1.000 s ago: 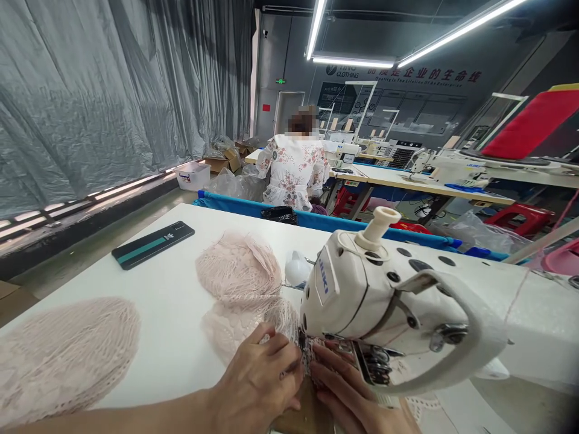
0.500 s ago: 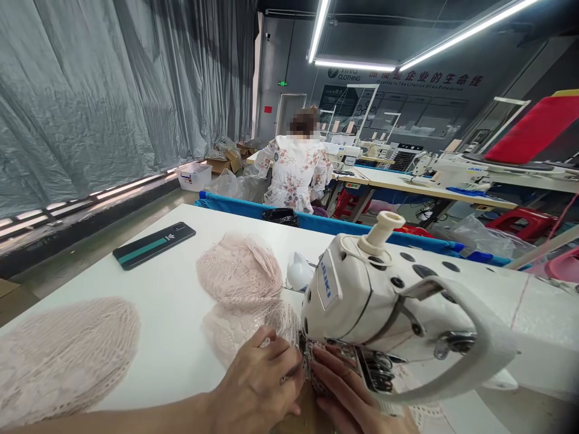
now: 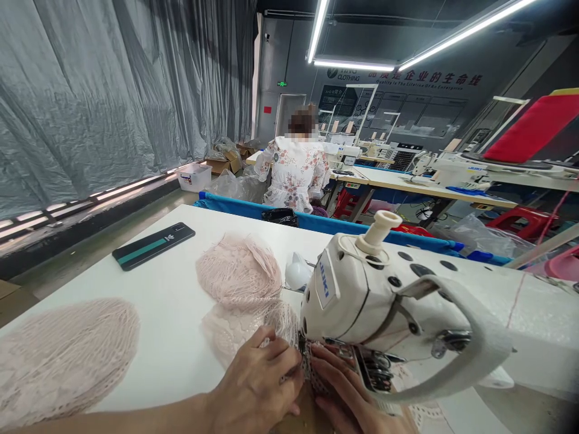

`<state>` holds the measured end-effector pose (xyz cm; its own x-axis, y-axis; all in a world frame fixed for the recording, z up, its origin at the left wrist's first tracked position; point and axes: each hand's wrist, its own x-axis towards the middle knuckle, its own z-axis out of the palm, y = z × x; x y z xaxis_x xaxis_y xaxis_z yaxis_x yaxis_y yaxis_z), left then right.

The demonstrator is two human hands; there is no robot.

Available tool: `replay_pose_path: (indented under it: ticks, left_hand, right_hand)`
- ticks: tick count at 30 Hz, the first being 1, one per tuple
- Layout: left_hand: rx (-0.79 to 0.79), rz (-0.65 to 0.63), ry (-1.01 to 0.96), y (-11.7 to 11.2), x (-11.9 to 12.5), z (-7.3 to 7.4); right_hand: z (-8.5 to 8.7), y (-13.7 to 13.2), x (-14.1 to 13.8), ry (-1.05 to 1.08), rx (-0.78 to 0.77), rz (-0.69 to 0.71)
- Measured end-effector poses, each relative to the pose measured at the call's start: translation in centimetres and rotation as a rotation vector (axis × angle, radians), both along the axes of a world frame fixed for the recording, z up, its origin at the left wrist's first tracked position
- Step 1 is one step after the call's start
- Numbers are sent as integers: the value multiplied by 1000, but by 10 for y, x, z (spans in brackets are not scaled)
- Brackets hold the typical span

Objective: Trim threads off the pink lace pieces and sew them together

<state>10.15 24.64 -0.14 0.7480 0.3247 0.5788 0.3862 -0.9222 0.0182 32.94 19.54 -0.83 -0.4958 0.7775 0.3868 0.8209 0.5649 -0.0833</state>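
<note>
A white sewing machine [image 3: 398,313] fills the right of the table. My left hand [image 3: 260,383] lies with its fingers bent and pressed on pale pink lace fabric [image 3: 246,313] just left of the needle area. My right hand [image 3: 348,395] sits under the machine head, fingers pressed down on the same lace by the presser foot. The needle itself is hidden behind the machine head.
A stack of pink lace pieces [image 3: 58,355] lies at the near left of the white table [image 3: 167,301]. A dark phone [image 3: 154,245] rests at the far left. A person in a floral top [image 3: 296,172] sits at another table behind, among more machines and red stools.
Barely anything differs: both hands stay pressed on the lace at the needle, and the view has shifted slightly.
</note>
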Motion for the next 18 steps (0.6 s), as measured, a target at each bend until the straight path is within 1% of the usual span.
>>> replay_pose_path:
  ticks: [4,12,18]
  left_hand:
    - [-16,-5,-12,-2,-1,0]
    - [-14,7,-28,-2,-1,0]
    - [-16,7,15,-2,-2,1]
  right_hand:
    - [-1,1,0,4,39,4]
    - [-4,2,1,-16,27,-2]
    - [-5,2,3,-106,15,10]
